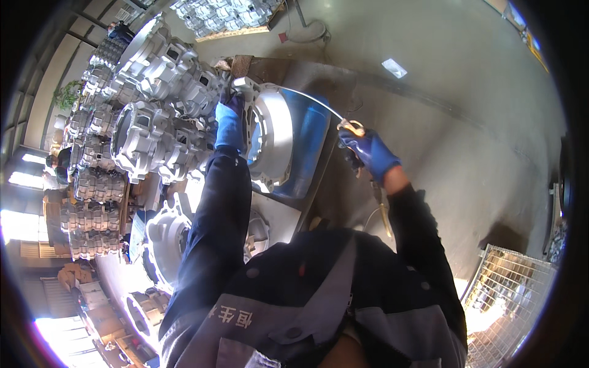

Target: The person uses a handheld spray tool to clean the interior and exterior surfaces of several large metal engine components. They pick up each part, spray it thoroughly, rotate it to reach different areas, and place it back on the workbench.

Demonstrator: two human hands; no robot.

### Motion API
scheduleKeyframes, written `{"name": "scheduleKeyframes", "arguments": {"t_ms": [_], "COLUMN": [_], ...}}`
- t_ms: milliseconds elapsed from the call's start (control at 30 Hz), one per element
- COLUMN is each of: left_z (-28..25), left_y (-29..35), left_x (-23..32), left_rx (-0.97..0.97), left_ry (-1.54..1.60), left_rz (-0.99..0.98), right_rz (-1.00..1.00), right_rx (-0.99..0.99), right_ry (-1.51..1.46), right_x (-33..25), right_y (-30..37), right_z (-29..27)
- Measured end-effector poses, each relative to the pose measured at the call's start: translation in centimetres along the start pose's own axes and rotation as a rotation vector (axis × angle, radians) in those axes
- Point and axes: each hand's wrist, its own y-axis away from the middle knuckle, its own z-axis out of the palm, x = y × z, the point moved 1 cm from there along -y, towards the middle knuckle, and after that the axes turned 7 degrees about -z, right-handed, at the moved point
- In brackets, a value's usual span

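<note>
A silver ring-shaped metal casting, like a gearbox housing point(281, 132), stands tilted on a blue surface point(311, 132) at the workbench. My left hand point(229, 119), in a blue glove with dark fingers, grips the casting's far left edge; its fingertips are partly hidden. To the right, my right hand point(371, 152), gloved the same way, is closed around a brass-coloured air blow gun point(351, 127). The gun's long thin bent nozzle point(311, 97) arcs left to the casting's upper rim. A hose point(384, 214) hangs below that hand.
Similar castings point(144, 132) are stacked close on the left, and another casting point(169, 236) lies nearer me. A pallet of castings point(227, 15) stands at the back. A wire mesh cage point(512, 300) is at lower right. A white sheet point(394, 68) lies on the floor.
</note>
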Motion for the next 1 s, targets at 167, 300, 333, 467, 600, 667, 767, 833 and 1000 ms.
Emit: {"name": "scheduleKeyframes", "arguments": {"t_ms": [167, 300, 333, 467, 600, 667, 767, 833, 1000], "left_z": [-0.7, 0.0, -0.3, 0.2, -0.3, -0.6, -0.4, -1.2, -0.4], "left_y": [1.2, 1.0, 1.0, 1.7, 1.7, 1.7, 1.5, 0.3, 0.7], "left_x": [1.5, 1.2, 0.9, 2.1, 2.1, 2.1, 3.2, 0.6, 1.7], "left_rx": [0.085, 0.098, 0.117, 0.178, 0.201, 0.176, 0.131, 0.136, 0.115], "left_ry": [-0.120, -0.080, -0.248, -0.421, -0.456, -0.414, -0.632, -0.632, -0.319], "left_rz": [-0.038, 0.112, 0.123, 0.167, -0.022, 0.026, 0.021, 0.008, -0.116], "right_rz": [0.268, 0.289, 0.314, 0.114, 0.088, 0.047, 0.148, 0.306, 0.428], "right_rx": [0.023, -0.131, -0.171, -0.392, -0.235, -0.185, -0.060, -0.074, -0.055], "right_ry": [0.087, 0.230, 0.135, 0.146, -0.315, -0.209, -0.226, -0.228, -0.261], "right_x": [6.5, 10.3, 9.7, 7.6, 4.2, 3.0, 3.5, 5.5, 11.0], "right_y": [-3.8, 1.3, 3.0, 6.3, 4.6, 2.0, -0.9, -3.5, -8.0], "right_z": [-0.6, -2.3, -2.5, -4.4, -5.9, -6.1, -5.2, -5.2, -5.1]}}
